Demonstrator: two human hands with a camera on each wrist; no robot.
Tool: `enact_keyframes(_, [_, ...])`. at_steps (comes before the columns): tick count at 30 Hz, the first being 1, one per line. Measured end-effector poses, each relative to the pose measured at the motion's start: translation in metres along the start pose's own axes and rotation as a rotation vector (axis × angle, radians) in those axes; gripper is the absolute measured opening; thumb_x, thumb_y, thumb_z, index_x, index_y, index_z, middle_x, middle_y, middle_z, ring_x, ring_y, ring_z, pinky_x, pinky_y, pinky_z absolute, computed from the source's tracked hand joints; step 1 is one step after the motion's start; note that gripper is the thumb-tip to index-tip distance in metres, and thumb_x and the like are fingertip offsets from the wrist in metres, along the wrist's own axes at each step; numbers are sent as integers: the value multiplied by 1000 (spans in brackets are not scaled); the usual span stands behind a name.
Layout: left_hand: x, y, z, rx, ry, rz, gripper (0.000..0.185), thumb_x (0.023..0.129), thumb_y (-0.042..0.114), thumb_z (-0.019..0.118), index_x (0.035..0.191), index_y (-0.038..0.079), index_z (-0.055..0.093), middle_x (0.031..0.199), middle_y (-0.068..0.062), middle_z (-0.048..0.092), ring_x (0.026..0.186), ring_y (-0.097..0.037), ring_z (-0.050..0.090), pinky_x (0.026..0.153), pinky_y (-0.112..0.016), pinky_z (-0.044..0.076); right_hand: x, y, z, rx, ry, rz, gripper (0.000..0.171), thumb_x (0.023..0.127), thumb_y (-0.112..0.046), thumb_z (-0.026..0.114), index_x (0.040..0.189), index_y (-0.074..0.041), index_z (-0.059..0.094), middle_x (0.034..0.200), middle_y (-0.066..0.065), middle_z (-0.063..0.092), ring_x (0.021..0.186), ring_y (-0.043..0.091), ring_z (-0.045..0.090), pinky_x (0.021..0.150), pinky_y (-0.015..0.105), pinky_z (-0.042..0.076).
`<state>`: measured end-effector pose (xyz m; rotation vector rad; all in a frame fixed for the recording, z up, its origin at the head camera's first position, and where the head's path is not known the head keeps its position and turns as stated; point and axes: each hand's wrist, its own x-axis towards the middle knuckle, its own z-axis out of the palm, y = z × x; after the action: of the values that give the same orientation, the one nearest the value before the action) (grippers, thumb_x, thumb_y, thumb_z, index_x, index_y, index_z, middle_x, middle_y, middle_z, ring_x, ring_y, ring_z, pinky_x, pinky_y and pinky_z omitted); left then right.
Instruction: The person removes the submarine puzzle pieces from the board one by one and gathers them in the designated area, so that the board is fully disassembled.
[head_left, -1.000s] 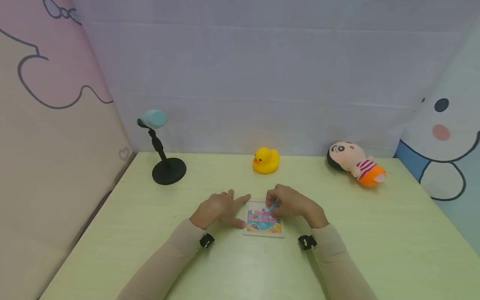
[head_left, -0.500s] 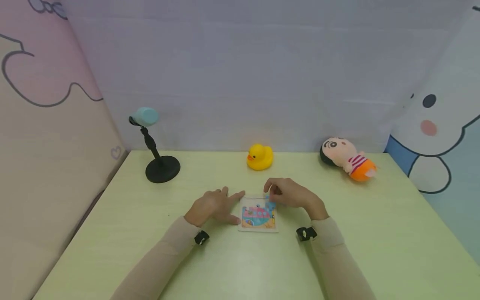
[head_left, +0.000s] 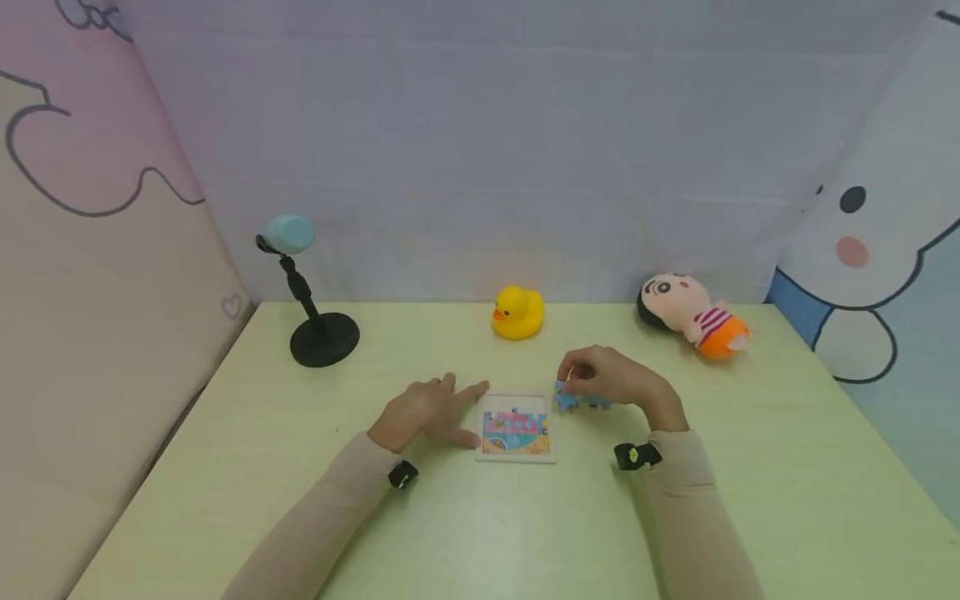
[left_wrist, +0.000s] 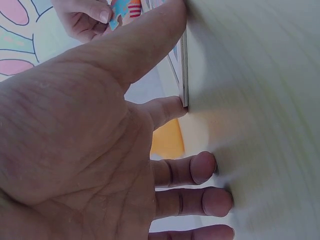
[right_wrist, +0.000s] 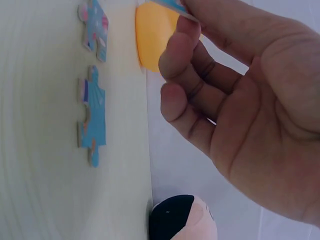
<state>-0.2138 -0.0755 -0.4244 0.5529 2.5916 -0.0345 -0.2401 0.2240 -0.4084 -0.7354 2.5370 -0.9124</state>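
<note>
Green counter [head_left: 787, 467], walled by a backdrop behind and a panel at left; broad bare surface lies in front of and to the right of the hands. One plush doll [head_left: 693, 315], one black stand [head_left: 324, 337] and one rubber duck [head_left: 517, 312] line the far edge. One puzzle tray [head_left: 516, 427] sits centrally. Left hand [head_left: 423, 412], released with fingers extended, presses thumb and forefinger against the tray's left edge. Right hand [head_left: 615, 379], just right of the tray, pinches one puzzle piece [right_wrist: 172, 5]; two loose pieces [right_wrist: 92, 117] lie on the counter beneath it
</note>
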Motion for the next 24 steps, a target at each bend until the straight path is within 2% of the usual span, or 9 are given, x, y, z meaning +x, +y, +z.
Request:
enact_keyframes(7, [0,1,0,8,-3,3,89,86,66,65,159,36,24,152,-21,36,130,-37,46,98,-52,46,-13,12,-12,20,33,6,7,97,-17,67,102,-13,70,85,2,66,76,20,57,72,35,48])
enact_keyframes(13, [-1,0,-1,16,-3,3,89,86,66,65,159,35,24,150,-20,38,128,-36,48,97,-52,47,-25,19,-22,27,59,50,10,98,-22,67,101,-13,69,84,5,67,78,22,58,72,35,47])
enact_keyframes(18, [-1,0,-1,-5,0,4,89,86,65,66,159,37,24,151,-20,37,129,-36,47,97,-54,46,-38,28,-30,22,98,68,11,98,-23,67,100,-12,68,83,2,68,80,22,58,70,33,46])
enact_keyframes(24, [-1,0,0,-17,2,-6,89,85,65,67,159,37,25,152,-20,36,130,-37,46,97,-55,46,-52,39,-35,-14,150,64,12,96,-25,69,99,-13,70,81,3,68,74,18,58,65,29,46])
